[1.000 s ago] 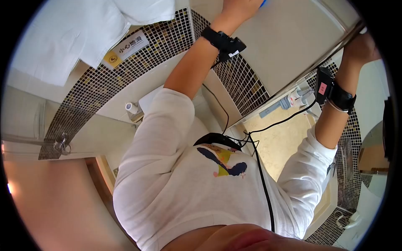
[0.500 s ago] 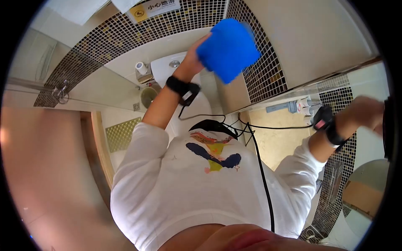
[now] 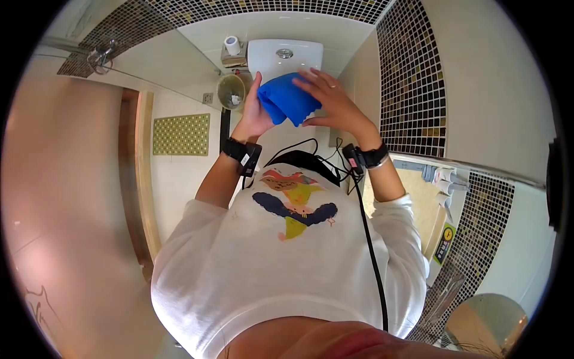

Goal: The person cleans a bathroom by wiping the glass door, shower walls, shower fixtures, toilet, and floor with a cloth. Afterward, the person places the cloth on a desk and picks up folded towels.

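A blue cloth, folded and with one edge hanging down, is between my two hands in front of the white toilet tank. My left hand grips its left side, thumb pointing up. On the right side, my right hand has its fingers spread over the top edge of the cloth, and its thumb lies below near the hanging corner. Black devices are strapped to both wrists, with black cables running in front of the white shirt.
Left of the tank are a toilet roll and a waste bin. A green mat lies on the floor farther left, beside a glass partition. At the right, a counter holds cups and a small sign.
The view has turned. My left hand has brought the blue cloth down to the middle, and my right hand has come from the far right to the cloth.
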Demonstrator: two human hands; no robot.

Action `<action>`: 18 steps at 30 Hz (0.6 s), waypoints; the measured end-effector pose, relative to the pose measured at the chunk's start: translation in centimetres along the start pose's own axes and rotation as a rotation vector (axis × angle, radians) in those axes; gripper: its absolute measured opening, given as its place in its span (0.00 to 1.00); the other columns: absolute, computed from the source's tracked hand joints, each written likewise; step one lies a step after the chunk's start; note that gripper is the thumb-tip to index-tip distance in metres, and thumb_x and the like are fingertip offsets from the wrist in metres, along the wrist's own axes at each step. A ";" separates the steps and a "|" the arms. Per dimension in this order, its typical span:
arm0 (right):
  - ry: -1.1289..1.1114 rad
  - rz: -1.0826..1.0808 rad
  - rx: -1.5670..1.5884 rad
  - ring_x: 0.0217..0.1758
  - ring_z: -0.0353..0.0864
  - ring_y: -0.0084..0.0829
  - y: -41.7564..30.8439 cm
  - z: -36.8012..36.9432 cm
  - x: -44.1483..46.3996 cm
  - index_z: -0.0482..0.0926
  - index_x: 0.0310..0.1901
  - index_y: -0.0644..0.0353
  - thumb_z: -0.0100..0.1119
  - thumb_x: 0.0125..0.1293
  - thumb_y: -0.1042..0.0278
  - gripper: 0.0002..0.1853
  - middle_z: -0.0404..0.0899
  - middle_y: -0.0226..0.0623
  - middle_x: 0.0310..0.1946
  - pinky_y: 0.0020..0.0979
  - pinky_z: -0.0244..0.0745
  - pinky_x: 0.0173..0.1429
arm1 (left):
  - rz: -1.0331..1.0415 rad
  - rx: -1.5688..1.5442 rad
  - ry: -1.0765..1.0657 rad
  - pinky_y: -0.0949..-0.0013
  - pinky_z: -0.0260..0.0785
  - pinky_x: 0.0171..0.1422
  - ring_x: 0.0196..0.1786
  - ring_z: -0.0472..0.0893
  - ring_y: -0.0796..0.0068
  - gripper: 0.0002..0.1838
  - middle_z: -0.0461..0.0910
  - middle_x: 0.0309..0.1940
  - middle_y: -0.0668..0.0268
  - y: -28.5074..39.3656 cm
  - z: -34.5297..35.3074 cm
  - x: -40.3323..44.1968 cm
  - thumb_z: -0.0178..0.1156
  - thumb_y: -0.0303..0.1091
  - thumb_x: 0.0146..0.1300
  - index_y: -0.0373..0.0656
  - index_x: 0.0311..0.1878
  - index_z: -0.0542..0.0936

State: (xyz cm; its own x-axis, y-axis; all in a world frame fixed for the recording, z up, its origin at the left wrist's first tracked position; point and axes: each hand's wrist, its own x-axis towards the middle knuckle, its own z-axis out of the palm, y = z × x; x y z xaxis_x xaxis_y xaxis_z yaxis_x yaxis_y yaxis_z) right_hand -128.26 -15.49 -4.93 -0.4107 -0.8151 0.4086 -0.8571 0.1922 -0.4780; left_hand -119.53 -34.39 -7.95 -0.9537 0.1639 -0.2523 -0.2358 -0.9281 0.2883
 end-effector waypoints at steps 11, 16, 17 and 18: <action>0.161 0.559 0.703 0.30 0.72 0.15 4.5 3.0 0.9 0.77 0.43 0.63 0.53 0.64 0.64 0.12 0.77 0.27 0.28 0.18 0.68 0.35 | 0.111 0.618 0.309 0.78 0.63 0.37 0.37 0.74 0.82 0.24 0.76 0.38 0.71 1.0 -3.9 -2.6 0.53 0.56 0.59 0.49 0.51 0.71; 0.085 0.772 0.905 0.30 0.72 0.16 4.7 2.2 0.5 0.78 0.40 0.66 0.53 0.64 0.56 0.18 0.78 0.28 0.28 0.18 0.68 0.35 | 0.139 1.070 0.440 0.80 0.62 0.38 0.33 0.72 0.85 0.16 0.77 0.31 0.74 1.8 -5.9 -2.5 0.60 0.43 0.57 0.45 0.45 0.76; -0.015 0.851 0.924 0.30 0.73 0.17 4.9 2.0 0.6 0.78 0.40 0.67 0.52 0.63 0.53 0.21 0.78 0.29 0.29 0.19 0.69 0.36 | 0.205 1.093 0.425 0.79 0.64 0.40 0.35 0.73 0.85 0.17 0.77 0.32 0.73 2.1 -6.5 -2.5 0.60 0.42 0.58 0.42 0.45 0.76; -0.003 0.851 0.914 0.30 0.73 0.17 5.3 2.3 0.5 0.78 0.40 0.67 0.52 0.63 0.53 0.21 0.78 0.29 0.29 0.19 0.69 0.36 | 0.229 1.140 0.407 0.77 0.66 0.43 0.38 0.74 0.83 0.17 0.78 0.34 0.71 2.6 -5.9 -2.5 0.60 0.40 0.58 0.39 0.46 0.75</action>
State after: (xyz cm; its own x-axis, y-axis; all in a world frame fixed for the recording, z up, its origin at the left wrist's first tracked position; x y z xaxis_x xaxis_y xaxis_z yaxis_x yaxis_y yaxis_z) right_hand -132.31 -16.14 -9.00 -0.7262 -0.6202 -0.2967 0.2108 0.2099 -0.9547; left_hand -116.66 -39.13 -12.03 -0.9151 -0.2696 -0.2999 -0.2932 -0.0659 0.9538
